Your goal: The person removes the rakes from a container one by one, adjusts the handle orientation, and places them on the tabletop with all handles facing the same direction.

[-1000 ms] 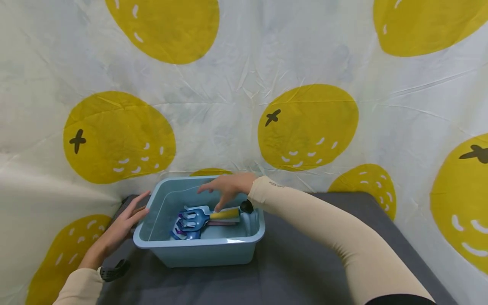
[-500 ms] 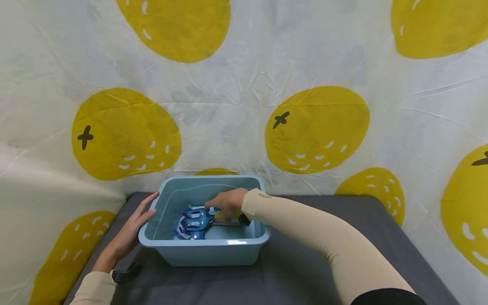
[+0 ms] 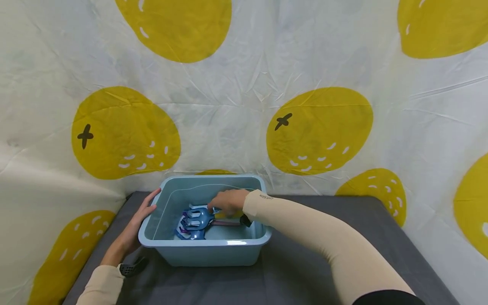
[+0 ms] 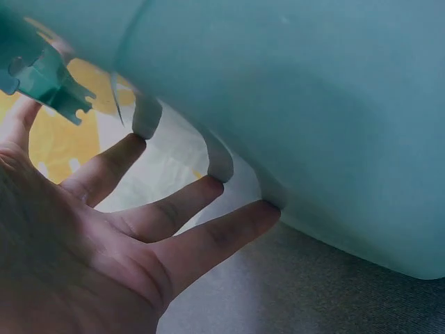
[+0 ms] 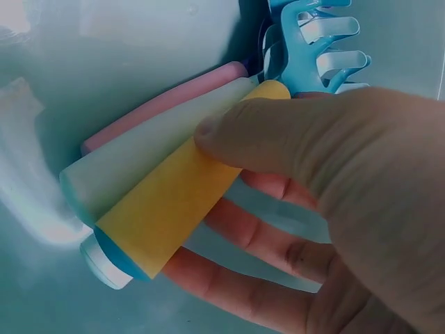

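Note:
A light blue plastic tub [image 3: 206, 254] stands on the dark grey cloth, with several toy garden tools lying inside. My right hand [image 3: 228, 201] reaches into the tub. In the right wrist view its thumb and fingers grip the yellow handle [image 5: 167, 195] of a blue hand fork [image 3: 198, 218]. Beside that handle lie a pale handle [image 5: 139, 149] and a pink handle [image 5: 167, 104], whose heads are mostly hidden under the fork. My left hand [image 3: 133, 228] rests against the tub's left side. Its fingers are straight and spread, with the tips on the wall in the left wrist view.
Dark grey cloth [image 3: 305, 262] covers the table under the tub. Behind it hangs a white curtain [image 3: 221, 127] printed with yellow fruit, close to the tub's back rim. Black straps sit on both wrists.
My right hand has lowered from above the tools and taken hold of the fork's yellow handle. The left hand stays at the tub's left side. The head view has shifted slightly.

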Demonstrator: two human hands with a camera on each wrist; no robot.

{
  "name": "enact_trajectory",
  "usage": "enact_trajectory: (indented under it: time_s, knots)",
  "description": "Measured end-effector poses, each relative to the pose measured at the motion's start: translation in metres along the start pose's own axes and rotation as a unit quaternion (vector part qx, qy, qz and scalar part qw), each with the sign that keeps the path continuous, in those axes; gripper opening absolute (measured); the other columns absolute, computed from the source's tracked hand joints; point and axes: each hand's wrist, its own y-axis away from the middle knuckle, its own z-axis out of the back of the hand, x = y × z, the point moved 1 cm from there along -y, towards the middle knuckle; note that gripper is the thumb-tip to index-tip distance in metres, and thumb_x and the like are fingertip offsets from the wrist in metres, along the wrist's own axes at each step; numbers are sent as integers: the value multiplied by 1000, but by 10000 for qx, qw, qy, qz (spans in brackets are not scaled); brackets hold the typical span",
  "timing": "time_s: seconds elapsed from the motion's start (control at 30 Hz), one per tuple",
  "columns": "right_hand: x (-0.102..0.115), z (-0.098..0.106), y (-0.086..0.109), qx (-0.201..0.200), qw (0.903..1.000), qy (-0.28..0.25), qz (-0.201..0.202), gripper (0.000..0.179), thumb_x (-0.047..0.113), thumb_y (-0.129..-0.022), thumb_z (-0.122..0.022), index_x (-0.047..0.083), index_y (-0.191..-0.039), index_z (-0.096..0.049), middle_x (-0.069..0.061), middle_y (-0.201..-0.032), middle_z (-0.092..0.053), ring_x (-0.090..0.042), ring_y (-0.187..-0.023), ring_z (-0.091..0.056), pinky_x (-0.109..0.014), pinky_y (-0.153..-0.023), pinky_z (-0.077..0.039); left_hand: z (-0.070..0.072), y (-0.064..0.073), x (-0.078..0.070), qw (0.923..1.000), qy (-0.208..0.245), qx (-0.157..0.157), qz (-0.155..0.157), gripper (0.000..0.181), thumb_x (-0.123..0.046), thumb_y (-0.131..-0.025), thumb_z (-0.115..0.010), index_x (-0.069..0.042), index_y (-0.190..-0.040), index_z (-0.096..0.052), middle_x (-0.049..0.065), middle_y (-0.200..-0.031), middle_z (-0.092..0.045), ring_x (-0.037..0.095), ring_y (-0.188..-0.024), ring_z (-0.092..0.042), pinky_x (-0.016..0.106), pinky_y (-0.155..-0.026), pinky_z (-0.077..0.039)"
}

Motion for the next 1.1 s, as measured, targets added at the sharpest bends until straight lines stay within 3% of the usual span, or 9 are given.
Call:
enact_trajectory:
  time_s: [0.3, 0.5, 0.67, 0.93, 1.1]
  knots:
    - [7, 0, 16, -280, 9993, 215, -110, 45, 10, -95, -74, 32, -134, -68, 3, -129, -65, -16, -102, -56, -43, -100, -51, -9, 11, -3, 9999, 15, -95, -52, 63, -42, -108, -32, -37, -165, -4, 9, -169, 12, 50, -146, -14, 76, -110, -24]
    - [9, -4, 21, -287, 9994, 95, -148, 45, 8, -96, -72, 31, -134, -68, 2, -127, -64, -16, -103, -54, -44, -101, -50, -15, 19, 1, 9998, -37, -216, -41, 63, -42, -109, -32, -36, -165, -3, 9, -169, 11, 48, -146, -15, 75, -111, -23]
    - [14, -4, 23, -350, 9988, 320, -95, 44, 8, -97, -71, 31, -134, -68, 3, -126, -66, -17, -101, -56, -44, -102, -50, -18, 24, 3, 9996, -38, -257, -76, 62, -44, -110, -32, -37, -165, -4, 8, -170, 9, 48, -146, -16, 75, -111, -24]
    - [27, 8, 29, -388, 9967, 704, 91, 49, 10, -93, -76, 29, -137, -65, 4, -129, -66, -17, -97, -56, -36, -87, -55, -24, 32, 5, 9994, -44, -339, -47, 63, -44, -109, -33, -36, -165, -5, 8, -171, 8, 49, -148, -15, 76, -111, -23]
    - [27, 20, 42, -535, 9978, 392, 40, 49, 14, -92, -79, 29, -137, -64, 3, -128, -65, -17, -99, -56, -36, -92, -54, -26, 32, 3, 9990, -76, -441, 4, 64, -46, -109, -34, -35, -165, -6, 10, -171, 7, 49, -147, -17, 74, -111, -26]
